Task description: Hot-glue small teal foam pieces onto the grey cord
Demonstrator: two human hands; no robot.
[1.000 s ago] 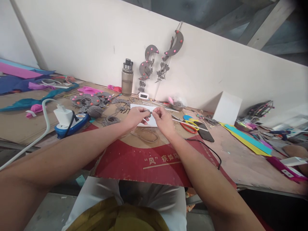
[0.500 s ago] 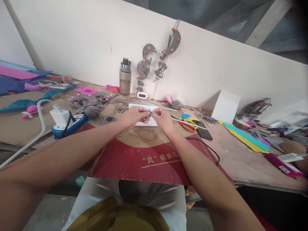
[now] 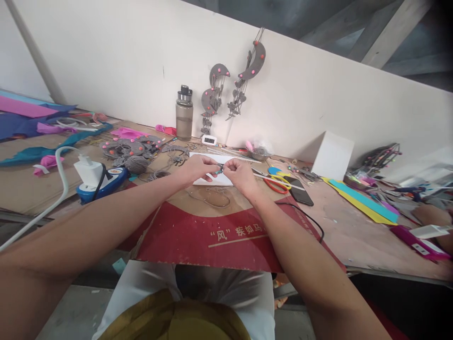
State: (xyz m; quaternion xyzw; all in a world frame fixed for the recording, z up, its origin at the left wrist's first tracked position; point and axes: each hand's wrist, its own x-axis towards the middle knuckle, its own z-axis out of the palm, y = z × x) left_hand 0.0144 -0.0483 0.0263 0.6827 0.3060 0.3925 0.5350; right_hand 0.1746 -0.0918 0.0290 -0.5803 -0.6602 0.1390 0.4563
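Over a white card [image 3: 225, 181], my left hand [image 3: 197, 171] and my right hand [image 3: 242, 174] meet fingertip to fingertip. Between them is a small dark grey piece [image 3: 221, 168], pinched by both; the fingers hide most of it, so its exact kind cannot be made out. Thin grey cord [image 3: 211, 206] lies in a loose loop on the cardboard just below the card. A coil of grey cord [image 3: 158, 175] rests behind my left wrist. Scissors with red and yellow handles [image 3: 278, 185] lie to the right of my right hand.
A black phone [image 3: 300, 192] lies beyond the scissors, its cable running along the red cardboard [image 3: 191, 241]. At left stand a blue power strip [image 3: 102, 188] and a ball of grey yarn [image 3: 136, 164]. Behind are a water bottle [image 3: 184, 118], a small clock [image 3: 209, 140] and hanging grey moon ornaments [image 3: 255, 63].
The grey piece has turned slightly and shows a little more between the fingertips. Both hands stay in nearly the same place, with the view shifted very slightly.
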